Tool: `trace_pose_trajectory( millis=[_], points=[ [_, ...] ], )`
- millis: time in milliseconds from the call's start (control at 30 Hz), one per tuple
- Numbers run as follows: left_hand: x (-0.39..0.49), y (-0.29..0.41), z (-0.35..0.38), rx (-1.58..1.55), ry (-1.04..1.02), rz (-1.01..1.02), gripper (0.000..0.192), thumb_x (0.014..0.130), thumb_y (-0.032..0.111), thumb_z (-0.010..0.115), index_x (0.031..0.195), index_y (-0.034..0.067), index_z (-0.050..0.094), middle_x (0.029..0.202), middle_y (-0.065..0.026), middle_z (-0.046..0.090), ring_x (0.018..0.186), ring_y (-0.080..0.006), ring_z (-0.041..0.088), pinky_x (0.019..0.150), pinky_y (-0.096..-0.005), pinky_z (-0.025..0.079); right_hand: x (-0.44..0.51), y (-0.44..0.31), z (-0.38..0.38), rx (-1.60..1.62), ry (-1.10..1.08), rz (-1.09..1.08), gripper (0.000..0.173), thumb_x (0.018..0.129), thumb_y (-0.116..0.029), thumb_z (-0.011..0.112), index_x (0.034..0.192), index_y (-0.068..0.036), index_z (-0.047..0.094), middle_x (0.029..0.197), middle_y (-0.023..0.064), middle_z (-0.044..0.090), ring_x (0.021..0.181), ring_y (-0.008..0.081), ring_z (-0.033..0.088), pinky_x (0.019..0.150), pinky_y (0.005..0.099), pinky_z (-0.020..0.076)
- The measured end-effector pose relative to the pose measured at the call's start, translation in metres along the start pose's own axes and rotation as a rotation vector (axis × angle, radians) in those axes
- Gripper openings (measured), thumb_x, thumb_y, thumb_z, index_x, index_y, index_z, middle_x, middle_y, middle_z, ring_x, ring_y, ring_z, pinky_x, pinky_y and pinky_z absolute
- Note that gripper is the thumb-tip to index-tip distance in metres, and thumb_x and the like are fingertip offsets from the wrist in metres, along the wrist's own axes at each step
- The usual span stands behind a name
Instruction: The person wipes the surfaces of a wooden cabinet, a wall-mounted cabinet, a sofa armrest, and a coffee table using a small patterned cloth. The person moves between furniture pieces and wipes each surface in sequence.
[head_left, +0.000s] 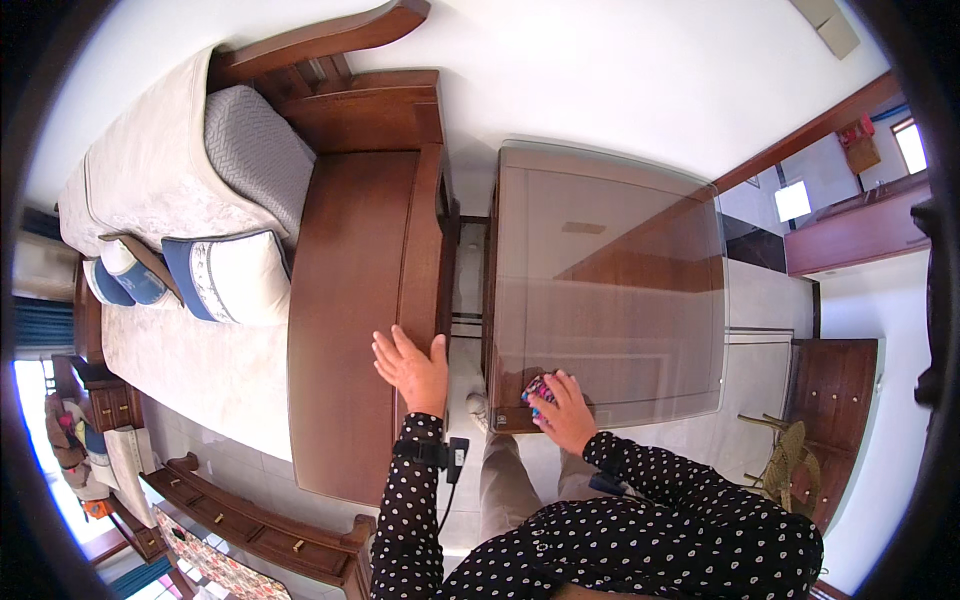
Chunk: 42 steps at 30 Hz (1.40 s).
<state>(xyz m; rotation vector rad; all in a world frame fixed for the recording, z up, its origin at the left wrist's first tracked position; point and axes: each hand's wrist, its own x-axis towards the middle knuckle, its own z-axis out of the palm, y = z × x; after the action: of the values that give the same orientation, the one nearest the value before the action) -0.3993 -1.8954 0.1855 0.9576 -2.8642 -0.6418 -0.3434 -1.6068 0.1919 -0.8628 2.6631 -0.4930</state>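
My right hand (568, 414) holds a small bundled multicoloured patterned cloth (537, 393) against the near left corner of a glass-topped wooden table (615, 322). My fingers curve over the cloth and hide part of it. With its fingers apart and nothing in it, my left hand (415, 373) is over the right edge of a broad flat wooden end panel (349, 300) of a sofa. Whether that palm touches the wood, I cannot tell. The glass reflects the wall and a door frame.
Left of the panel, the wooden sofa carries a pale cover (195, 367), a grey cushion (255, 150) and a blue-and-white pillow (232, 277). A narrow floor gap (469, 285) separates panel and table. A woven chair (787, 465) stands by a wooden cabinet (832, 405) at right. A drawer unit (255, 525) is lower left.
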Motion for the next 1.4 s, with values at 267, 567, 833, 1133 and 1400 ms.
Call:
trace_pose_trajectory(
  millis=[267,567,833,1133,1400],
  points=[
    [-0.003,-0.030,0.022,0.096,0.012,-0.045,0.076,0.096,0.055,0.055,0.144,-0.003,0.045,0.152,-0.0194,0.044,0.144,-0.0354,0.038,0.119,-0.0559,0.025,0.056,0.008,-0.024,-0.042,0.056,-0.128,0.052,0.083,-0.021,0.074,0.132,-0.015,0.060,0.139,0.0214,0.047,0.132,0.0447,0.042,0.115,0.0586,0.0325],
    [-0.001,-0.027,0.019,0.128,0.017,-0.067,0.072,0.096,0.053,0.056,0.142,-0.003,0.047,0.152,-0.0174,0.046,0.144,-0.0341,0.037,0.119,-0.0533,0.025,0.276,0.087,-0.058,-0.073,0.286,-0.093,0.051,0.088,-0.026,0.071,0.135,-0.012,0.059,0.141,0.0254,0.047,0.131,0.0460,0.043,0.114,0.0541,0.0340],
    [0.000,-0.031,0.017,0.113,0.002,-0.068,0.071,0.097,0.052,0.055,0.141,-0.003,0.048,0.152,-0.0184,0.045,0.145,-0.0348,0.036,0.119,-0.0532,0.024,0.412,0.157,-0.080,-0.197,0.477,0.037,0.051,0.087,-0.032,0.072,0.133,-0.014,0.061,0.138,0.0236,0.051,0.129,0.0457,0.044,0.111,0.0533,0.0352],
    [0.000,-0.030,0.018,0.084,0.043,-0.051,0.072,0.098,0.055,0.052,0.141,-0.002,0.048,0.151,-0.0175,0.047,0.143,-0.0345,0.039,0.115,-0.0500,0.031,0.304,0.081,-0.051,-0.088,0.408,-0.149,0.046,0.083,-0.022,0.075,0.126,-0.012,0.063,0.134,0.0226,0.051,0.128,0.0457,0.046,0.109,0.0553,0.0370],
    [-0.003,-0.033,0.025,0.037,0.131,0.014,0.072,0.099,0.056,0.050,0.142,-0.002,0.049,0.150,-0.0180,0.049,0.140,-0.0346,0.044,0.112,-0.0484,0.036,0.111,-0.027,-0.002,0.010,0.168,-0.137,0.047,0.081,-0.022,0.076,0.125,-0.012,0.062,0.139,0.0218,0.048,0.133,0.0455,0.041,0.115,0.0591,0.0311]
  ],
)
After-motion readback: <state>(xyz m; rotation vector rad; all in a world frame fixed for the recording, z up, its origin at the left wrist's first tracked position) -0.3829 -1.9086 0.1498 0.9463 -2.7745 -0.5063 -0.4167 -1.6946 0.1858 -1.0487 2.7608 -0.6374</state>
